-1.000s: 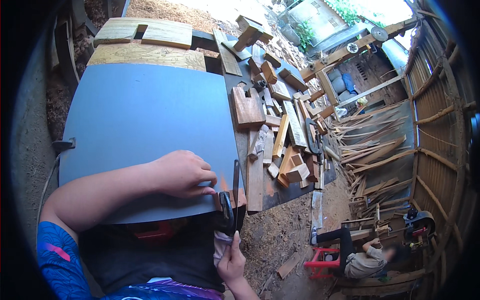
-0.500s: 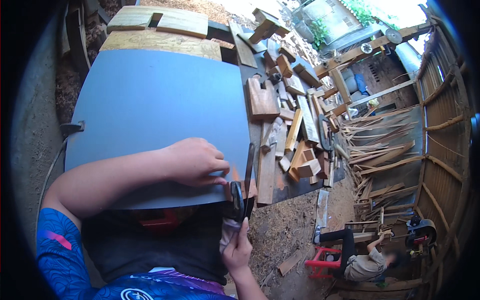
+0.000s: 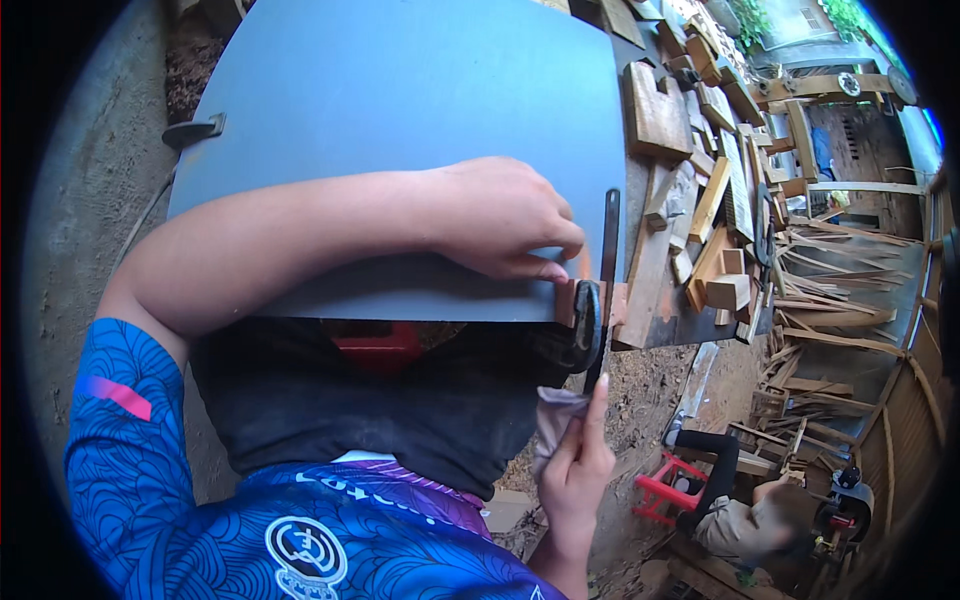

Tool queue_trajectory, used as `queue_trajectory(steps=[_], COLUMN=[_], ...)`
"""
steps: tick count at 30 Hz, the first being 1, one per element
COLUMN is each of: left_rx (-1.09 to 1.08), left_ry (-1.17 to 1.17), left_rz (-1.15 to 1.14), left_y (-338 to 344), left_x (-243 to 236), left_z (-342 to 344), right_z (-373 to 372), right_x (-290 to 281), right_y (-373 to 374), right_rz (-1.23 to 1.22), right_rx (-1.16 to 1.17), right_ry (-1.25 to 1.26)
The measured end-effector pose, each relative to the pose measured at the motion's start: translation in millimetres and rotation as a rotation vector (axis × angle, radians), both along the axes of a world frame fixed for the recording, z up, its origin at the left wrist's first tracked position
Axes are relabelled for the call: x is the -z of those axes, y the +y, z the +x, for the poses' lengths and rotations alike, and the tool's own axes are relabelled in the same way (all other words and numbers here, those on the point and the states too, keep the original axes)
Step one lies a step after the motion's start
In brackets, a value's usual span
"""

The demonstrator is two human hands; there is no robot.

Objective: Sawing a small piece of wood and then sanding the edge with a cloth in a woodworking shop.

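Note:
My left hand rests on the blue-grey board with curled fingers, its thumb against a small reddish wooden block at the board's near right corner. A black clamp grips that corner. My right hand is closed on a long, narrow dark file, with a pale cloth bunched at its handle. The file lies upright in the picture, beside the clamp, over the block at the board's edge.
Loose wood blocks crowd the bench to the right. A metal fitting is on the board's left edge. A co-worker sits by a red stool and a machine at lower right. Wood strips are piled behind.
The view has shifted, so board, clamp and hands sit higher and farther right in the picture. The file's tip reaches slightly farther past the clamp. My left hand stays by the block.

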State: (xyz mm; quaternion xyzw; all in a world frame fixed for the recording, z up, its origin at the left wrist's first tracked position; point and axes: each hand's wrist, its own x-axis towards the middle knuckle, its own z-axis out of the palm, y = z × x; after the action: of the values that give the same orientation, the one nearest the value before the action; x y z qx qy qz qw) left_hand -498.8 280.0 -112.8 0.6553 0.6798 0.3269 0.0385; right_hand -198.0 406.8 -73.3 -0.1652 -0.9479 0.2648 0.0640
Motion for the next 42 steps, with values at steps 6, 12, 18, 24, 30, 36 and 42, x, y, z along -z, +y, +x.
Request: queue_trajectory(steps=[6,12,18,24,30,36,42], left_rx=[0.008,0.001,0.031,0.015,0.033,0.025,0.017], left_ry=[-0.028,-0.062,-0.093,-0.098,-0.143,-0.149,-0.116], left_rz=[0.015,0.038,0.037,0.077,-0.017,0.065,0.064], left_y=[-10.7,-9.4,-9.7,-14.2,-5.7,-14.6,-6.9], left_x=[4.5,5.4,8.8,9.7,-1.2,11.8,7.2], left_z=[-2.8,-2.9,-4.1,-6.7,-6.7,-6.3,-6.5], right_z=[-84.4,-22.5,-77.8,-68.7,-37.0,-86.3,-12.9], right_x=[-12.8,-28.6,-39.8,-43.6,-54.1,-14.2,-35.9], right_y=[7.4,-1.6,-5.3,-8.8,0.3,-2.9,-4.0], right_rz=[0.105,0.036,0.055,0.184,0.052,0.115,0.081], right_rx=[-0.058,-0.041,0.005,0.031,-0.027,0.008,0.005], right_ry=[-0.043,-0.101,-0.208,-0.273,-0.193,-0.092,-0.137])
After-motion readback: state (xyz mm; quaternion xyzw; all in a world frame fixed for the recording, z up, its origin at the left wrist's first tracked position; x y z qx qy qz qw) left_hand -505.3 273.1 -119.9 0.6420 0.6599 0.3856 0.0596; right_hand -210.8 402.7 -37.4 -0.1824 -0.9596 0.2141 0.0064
